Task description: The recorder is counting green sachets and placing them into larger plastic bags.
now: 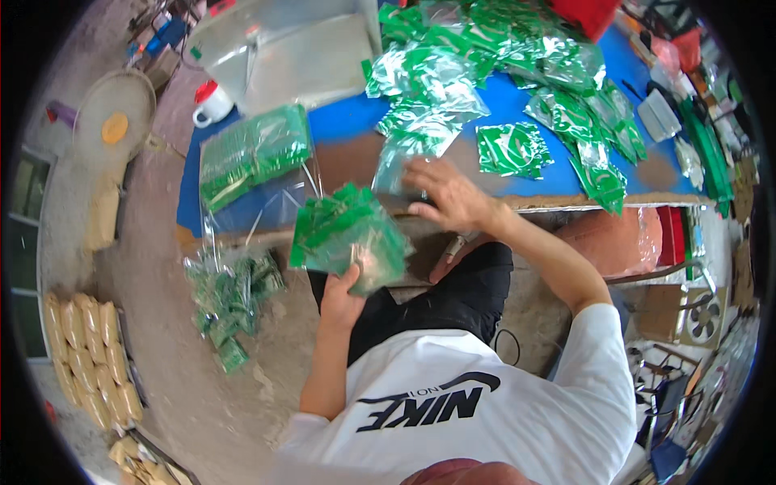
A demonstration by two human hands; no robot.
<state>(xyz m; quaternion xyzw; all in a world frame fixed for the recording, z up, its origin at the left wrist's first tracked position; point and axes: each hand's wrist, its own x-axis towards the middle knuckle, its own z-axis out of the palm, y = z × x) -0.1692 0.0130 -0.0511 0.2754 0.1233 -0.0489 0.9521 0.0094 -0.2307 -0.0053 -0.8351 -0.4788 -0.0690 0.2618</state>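
A red-topped white mug (pixel 213 105) stands by the left edge of a blue tabletop (pixel 343 123), a pale box (pixel 659 115) near its right edge; beyond the left edge sits a round tray (pixel 133 97) bearing an orange disc (pixel 115 128), while brown packs (pixel 93 352) line the floor (pixel 166 339) and a fan (pixel 704 316) stands beside a carton (pixel 660 314) below the near right corner

green packets (pixel 331 234), blue tabletop (pixel 343 120), white shirt (pixel 533 408), black trousers (pixel 457 299)

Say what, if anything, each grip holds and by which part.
Left grip: a stack of green packets, by its near edge. Right grip is at a clear packet; whether it holds it is unclear.
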